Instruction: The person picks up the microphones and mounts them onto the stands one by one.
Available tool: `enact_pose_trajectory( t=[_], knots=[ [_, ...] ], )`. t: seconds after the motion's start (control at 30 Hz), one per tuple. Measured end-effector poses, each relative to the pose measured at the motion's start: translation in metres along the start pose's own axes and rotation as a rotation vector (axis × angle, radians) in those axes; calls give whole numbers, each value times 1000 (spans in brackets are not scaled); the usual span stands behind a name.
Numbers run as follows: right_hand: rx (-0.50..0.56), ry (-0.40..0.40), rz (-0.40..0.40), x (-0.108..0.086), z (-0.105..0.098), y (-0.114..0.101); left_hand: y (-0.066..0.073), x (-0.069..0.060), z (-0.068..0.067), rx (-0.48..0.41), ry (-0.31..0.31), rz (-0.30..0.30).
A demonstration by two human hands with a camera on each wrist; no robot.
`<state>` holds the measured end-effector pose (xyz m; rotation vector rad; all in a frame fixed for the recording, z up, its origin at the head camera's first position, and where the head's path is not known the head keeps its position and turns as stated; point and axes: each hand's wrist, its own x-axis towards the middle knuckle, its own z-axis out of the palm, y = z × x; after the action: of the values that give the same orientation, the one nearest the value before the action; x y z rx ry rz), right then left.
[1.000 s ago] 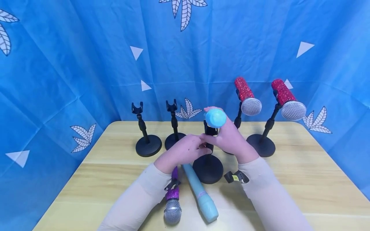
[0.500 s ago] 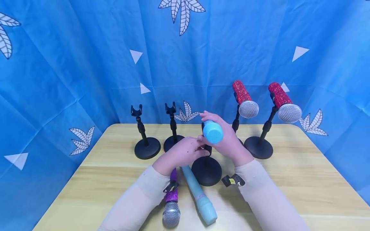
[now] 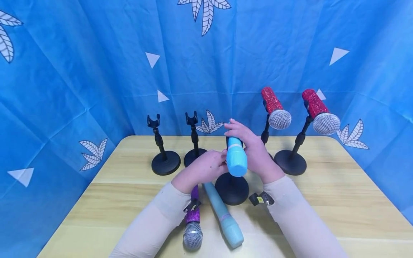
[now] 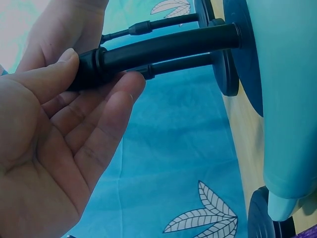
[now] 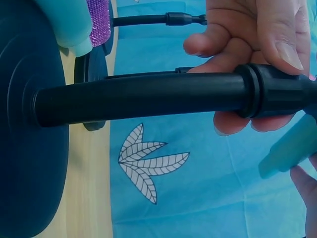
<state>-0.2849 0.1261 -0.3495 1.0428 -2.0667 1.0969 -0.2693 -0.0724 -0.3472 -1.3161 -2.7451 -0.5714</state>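
Note:
In the head view, a bright blue microphone [image 3: 237, 159] sits at the top of the middle black stand, its head tilted down toward me. My right hand [image 3: 255, 152] holds it from the right, fingers lying over its upper part. From the left, my left hand [image 3: 206, 166] grips the stand below the microphone. The left wrist view has my left thumb and fingers around the black collar [image 4: 91, 67] on the stand's pole [image 4: 173, 47]. The holder at the pole's top is mostly hidden. A second blue microphone [image 3: 222, 215] and a purple glitter microphone [image 3: 193, 234] lie in front of the stand's round base [image 3: 232, 190].
Two stands with bare clips, a far-left stand [image 3: 159, 143] and its neighbour [image 3: 194, 134], are at the back left. On the right, two stands bear red glitter microphones, one inner [image 3: 272, 100] and one outer [image 3: 316, 102]. Blue cloth [image 3: 206, 71] surrounds the wooden table [image 3: 338, 200].
The bright blue microphone's head has swung downward and toward me, with my right hand turning along with it. My left hand keeps its grip on the stand.

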Motion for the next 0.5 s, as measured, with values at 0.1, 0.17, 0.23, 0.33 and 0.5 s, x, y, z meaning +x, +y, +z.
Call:
enact_pose_trajectory(
  t=[0.1,0.17,0.23,0.33,0.5],
  knots=[
    [-9,-1,-16,0,0,-1,0,-1,0,3,-4,0],
    [-7,-8,-14,0,0,-1,0,-1,0,-2,-4,-6],
    [-3,-18,-11,0,0,-1,0,-1,0,-11,-1,-12],
    [-1,-28,-20,-1,0,-1,0,-1,0,-22,-1,-21],
    [2,-17,-65,-2,1,-1,0,0,0,-19,-8,-31]
  ],
)
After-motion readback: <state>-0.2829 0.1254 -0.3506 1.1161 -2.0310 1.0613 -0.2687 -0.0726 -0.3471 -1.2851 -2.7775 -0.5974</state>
